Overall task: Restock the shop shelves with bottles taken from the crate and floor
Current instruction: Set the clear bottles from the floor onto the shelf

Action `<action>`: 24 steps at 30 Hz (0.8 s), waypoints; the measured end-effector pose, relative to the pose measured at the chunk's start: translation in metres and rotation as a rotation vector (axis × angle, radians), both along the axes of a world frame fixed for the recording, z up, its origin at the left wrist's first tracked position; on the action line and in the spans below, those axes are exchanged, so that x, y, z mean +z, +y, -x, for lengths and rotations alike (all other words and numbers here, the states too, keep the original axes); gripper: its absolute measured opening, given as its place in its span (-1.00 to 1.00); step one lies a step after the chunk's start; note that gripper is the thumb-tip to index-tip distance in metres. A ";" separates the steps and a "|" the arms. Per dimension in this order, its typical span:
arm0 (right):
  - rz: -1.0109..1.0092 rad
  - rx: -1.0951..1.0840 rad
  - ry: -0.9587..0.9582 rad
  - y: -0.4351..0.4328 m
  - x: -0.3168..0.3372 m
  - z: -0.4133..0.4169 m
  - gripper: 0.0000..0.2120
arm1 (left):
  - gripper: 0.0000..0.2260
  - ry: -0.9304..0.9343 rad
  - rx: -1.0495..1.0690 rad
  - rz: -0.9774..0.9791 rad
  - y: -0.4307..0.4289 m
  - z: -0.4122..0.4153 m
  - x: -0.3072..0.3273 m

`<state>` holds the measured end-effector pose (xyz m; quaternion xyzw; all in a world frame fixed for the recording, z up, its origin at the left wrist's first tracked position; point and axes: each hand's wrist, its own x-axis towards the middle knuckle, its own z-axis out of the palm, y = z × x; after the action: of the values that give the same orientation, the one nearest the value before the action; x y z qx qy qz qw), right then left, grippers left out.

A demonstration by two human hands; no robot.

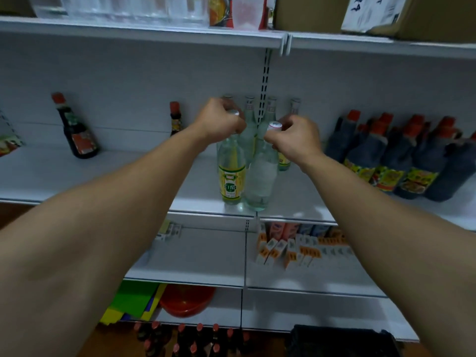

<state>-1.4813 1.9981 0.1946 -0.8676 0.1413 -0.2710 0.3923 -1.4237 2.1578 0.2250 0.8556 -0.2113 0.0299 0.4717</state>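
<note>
**Left hand [221, 122] and right hand [293, 135] steady two bottles on shelf**

At centre frame, the left grips the cap of a yellow-labelled bottle [231, 176] while the right pinches the top of a clear bottle [261, 181]. Both sit at the front edge of the middle shelf [128, 176], ahead of a back row [249, 109] already stocked. Red-capped bottles [190, 338] crowd the floor at bottom centre, so restocking looks far from finished.

Clear glass bottles [231, 173]: 6 total, 2 in front, 4 behind. Dark red-capped bottles [77, 135]: 2 singles at left; right-hand group [412, 163] approx. 8, exact no. unclear. Red bowl [185, 300]: 1. Cardboard boxes [309, 14], top shelf: 2.
</note>
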 end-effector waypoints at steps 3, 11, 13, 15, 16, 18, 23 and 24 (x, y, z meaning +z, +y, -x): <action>0.000 0.016 0.016 -0.018 -0.005 -0.018 -0.75 | -0.94 -0.025 0.034 0.007 -0.019 -0.016 -0.007; 0.015 0.069 0.042 -0.048 -0.017 -0.048 -0.74 | -0.89 0.017 0.027 -0.046 -0.051 -0.048 -0.029; -0.006 0.087 0.069 -0.050 -0.020 -0.052 -0.74 | -0.87 0.028 0.053 -0.022 -0.054 -0.054 -0.035; -0.014 0.108 0.118 -0.048 -0.025 -0.051 -0.73 | -0.78 0.037 0.079 0.012 -0.055 -0.060 -0.041; -0.003 0.121 0.159 -0.047 -0.029 -0.050 -0.70 | -0.71 0.044 0.077 0.036 -0.055 -0.061 -0.044; 0.044 0.143 0.266 -0.046 -0.039 -0.045 -0.63 | -0.57 0.042 0.043 0.079 -0.055 -0.058 -0.053; 0.119 0.121 0.416 -0.046 -0.062 -0.039 -0.42 | -0.40 -0.054 0.040 0.102 -0.050 -0.044 -0.092; 0.086 0.112 0.434 -0.045 -0.064 -0.039 -0.38 | -0.38 -0.038 0.081 0.101 -0.047 -0.045 -0.100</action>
<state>-1.4421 1.9534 0.1303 -0.9279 0.1625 -0.0616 0.3299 -1.3791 2.1104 0.1249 0.8377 -0.1835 0.0758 0.5088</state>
